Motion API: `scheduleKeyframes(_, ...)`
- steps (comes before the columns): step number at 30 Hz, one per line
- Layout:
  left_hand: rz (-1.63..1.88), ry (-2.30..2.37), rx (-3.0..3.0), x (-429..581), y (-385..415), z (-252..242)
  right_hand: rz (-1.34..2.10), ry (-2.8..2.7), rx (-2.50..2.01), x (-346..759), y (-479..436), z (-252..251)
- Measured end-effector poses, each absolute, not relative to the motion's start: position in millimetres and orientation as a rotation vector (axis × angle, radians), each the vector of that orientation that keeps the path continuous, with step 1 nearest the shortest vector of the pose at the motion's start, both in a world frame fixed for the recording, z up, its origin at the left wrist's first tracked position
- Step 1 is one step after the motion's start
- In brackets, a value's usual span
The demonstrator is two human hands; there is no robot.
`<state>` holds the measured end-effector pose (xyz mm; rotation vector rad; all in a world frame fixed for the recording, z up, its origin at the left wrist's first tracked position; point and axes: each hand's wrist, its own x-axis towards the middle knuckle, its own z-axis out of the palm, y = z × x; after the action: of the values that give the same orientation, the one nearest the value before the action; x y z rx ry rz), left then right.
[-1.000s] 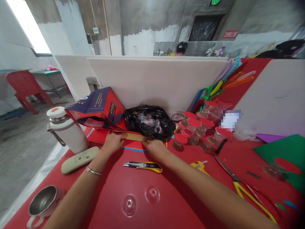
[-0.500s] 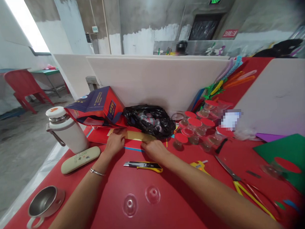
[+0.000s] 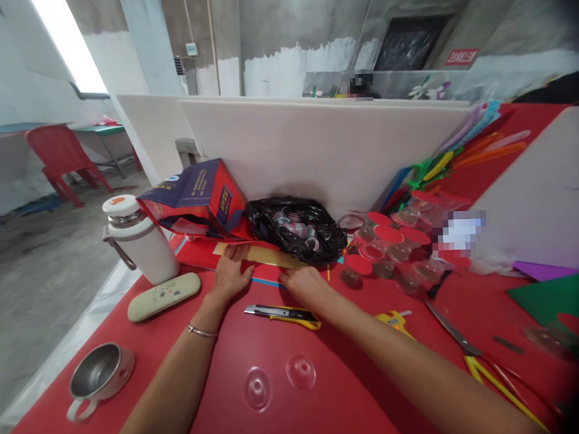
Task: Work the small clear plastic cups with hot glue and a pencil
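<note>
A flat yellow strip (image 3: 267,256) lies across red sheets at the back of the table. Over its left part my left hand (image 3: 231,276) rests with fingers stretched out and the thumb apart. At the strip's right end, the fingers of my right hand (image 3: 306,286) are curled closed on its edge; the fingertips are partly hidden. A blue strip (image 3: 268,282) runs just below the yellow one. In front of my hands lies a yellow-handled utility knife (image 3: 283,315). Two clear domed plastic pieces (image 3: 257,389) sit nearer to me.
A white thermos (image 3: 145,247), a spectacle case (image 3: 164,297) and a metal cup (image 3: 100,375) stand left. Behind are a paper bag (image 3: 189,195) and a black plastic bag (image 3: 318,232). Red-topped clear cups (image 3: 358,268), a yellow glue gun (image 3: 395,322) and scissors (image 3: 458,338) lie right.
My left hand's thumb has spread away from its fingers, and the hand lies flatter on the strip. My right hand stays at the strip's right end. The whole view has shifted slightly.
</note>
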<state>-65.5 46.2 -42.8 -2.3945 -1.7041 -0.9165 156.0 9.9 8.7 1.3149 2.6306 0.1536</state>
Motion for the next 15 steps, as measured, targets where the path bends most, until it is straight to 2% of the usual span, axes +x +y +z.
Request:
scheduleKeyframes(8, -0.917, -2.071, -2.067, -70.4, 42.0, -43.1, 0.175, 2.646, 1.340, 157.9, 15.8, -0.8)
scheduleKeyframes(15, -1.017, -2.072, -2.040, -69.2, 39.9, -47.0, 0.165, 2.650, 1.376, 157.3, 16.1, 0.4)
